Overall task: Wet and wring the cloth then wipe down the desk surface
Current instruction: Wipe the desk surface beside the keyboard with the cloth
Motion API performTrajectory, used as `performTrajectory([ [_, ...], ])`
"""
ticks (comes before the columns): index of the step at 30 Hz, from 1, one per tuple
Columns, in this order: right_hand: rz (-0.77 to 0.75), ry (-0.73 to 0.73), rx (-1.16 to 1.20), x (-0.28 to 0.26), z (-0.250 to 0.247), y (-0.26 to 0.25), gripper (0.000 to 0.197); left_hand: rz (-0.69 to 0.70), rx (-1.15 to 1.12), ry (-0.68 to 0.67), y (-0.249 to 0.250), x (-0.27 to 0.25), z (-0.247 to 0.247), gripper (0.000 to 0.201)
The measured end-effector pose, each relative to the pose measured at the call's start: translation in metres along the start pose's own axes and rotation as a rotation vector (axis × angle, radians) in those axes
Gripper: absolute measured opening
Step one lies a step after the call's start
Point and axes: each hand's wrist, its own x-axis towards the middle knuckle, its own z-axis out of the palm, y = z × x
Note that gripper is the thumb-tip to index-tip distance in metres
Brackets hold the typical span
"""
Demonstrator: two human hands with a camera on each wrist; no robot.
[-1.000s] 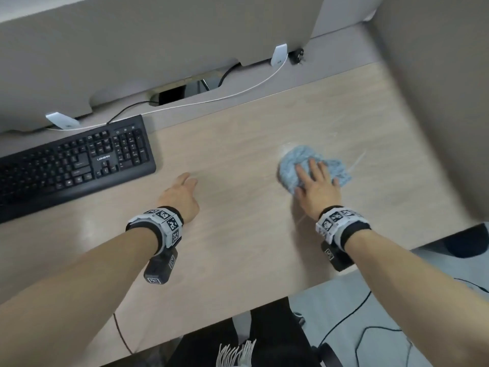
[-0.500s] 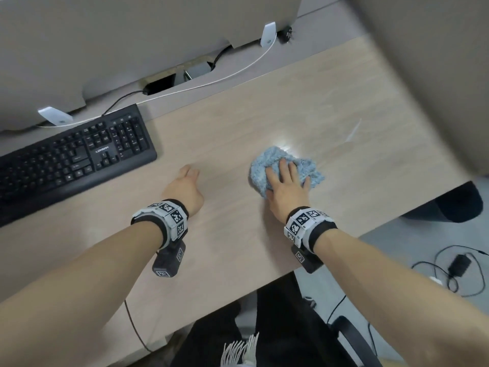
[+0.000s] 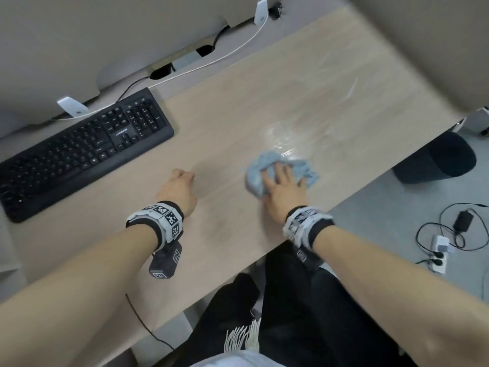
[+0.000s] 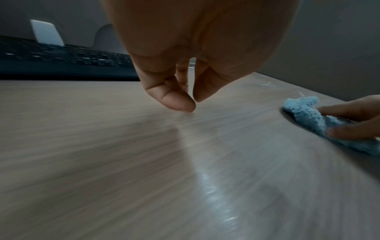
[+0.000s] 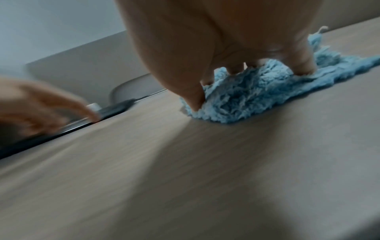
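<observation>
A crumpled light-blue cloth (image 3: 304, 166) lies on the pale wooden desk (image 3: 264, 96), close to its front edge. My right hand (image 3: 280, 188) presses down on it with fingers spread and fairly straight; in the right wrist view the thumb and fingertips sink into the cloth (image 5: 257, 92). My left hand (image 3: 177, 189) rests left of the cloth, holding nothing. Its fingers (image 4: 176, 100) hang loosely curled, and one tip touches the desk. The left wrist view shows the cloth (image 4: 304, 113) at far right under the right hand's fingers (image 4: 349, 108).
A wet sheen (image 3: 280, 136) marks the desk behind the cloth. A black keyboard (image 3: 79, 152) sits at the left, with a white cable (image 3: 232, 53) behind it. A partition wall (image 3: 436, 49) bounds the right side. A dark bin (image 3: 436, 160) and a power strip (image 3: 439, 250) are on the floor.
My right hand has dragged the cloth left and toward the desk's front edge, leaving a wet trail behind it. The left hand's fingers have curled in slightly.
</observation>
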Motion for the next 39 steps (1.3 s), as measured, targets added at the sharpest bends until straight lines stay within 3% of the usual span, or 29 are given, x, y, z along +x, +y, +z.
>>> performTrajectory([
  [3,-0.324,-0.064,-0.058,-0.037,0.026,-0.060,0.069,0.026,0.044,-0.023,-0.019,0.002,0.002,0.053],
  [7,-0.474,-0.127,-0.124,-0.045,0.033,-0.042,0.067,0.125,0.062,-0.069,-0.037,0.003,-0.001,0.053],
  [10,-0.283,-0.048,-0.049,-0.025,0.018,0.006,0.062,0.121,-0.014,-0.049,-0.038,0.000,-0.003,0.053],
  [13,-0.052,-0.010,0.020,0.001,-0.005,0.034,0.059,0.008,-0.104,0.021,-0.043,-0.005,-0.006,0.056],
  [18,0.097,-0.044,0.076,0.041,-0.020,-0.018,0.066,-0.173,-0.050,0.008,-0.070,-0.013,-0.009,0.061],
  [21,-0.087,-0.028,0.047,0.041,-0.015,-0.075,0.069,-0.209,-0.032,-0.022,-0.080,-0.014,-0.008,0.062],
  [25,-0.415,-0.112,-0.111,0.001,0.009,-0.127,0.072,-0.203,-0.028,-0.016,-0.079,-0.014,-0.006,0.058],
  [28,-0.652,-0.162,-0.221,-0.036,0.028,-0.106,0.062,-0.215,-0.024,-0.009,-0.077,-0.013,-0.007,0.056],
  [30,-0.698,-0.185,-0.248,-0.051,0.033,-0.065,0.065,-0.223,-0.022,-0.013,-0.074,-0.013,-0.007,0.056],
  [32,-0.582,-0.132,-0.196,-0.052,0.030,-0.020,0.065,-0.231,-0.015,-0.012,-0.072,-0.015,-0.007,0.055],
  [35,-0.270,-0.063,-0.105,-0.030,0.016,0.017,0.062,-0.232,-0.003,-0.023,-0.071,-0.018,-0.009,0.053],
  [37,-0.125,-0.068,-0.035,-0.016,0.007,0.006,0.061,-0.236,-0.009,-0.023,-0.070,-0.018,-0.011,0.053],
  [39,-0.104,-0.070,-0.008,-0.013,0.006,-0.023,0.065,-0.250,-0.022,-0.019,-0.067,-0.020,-0.011,0.056],
])
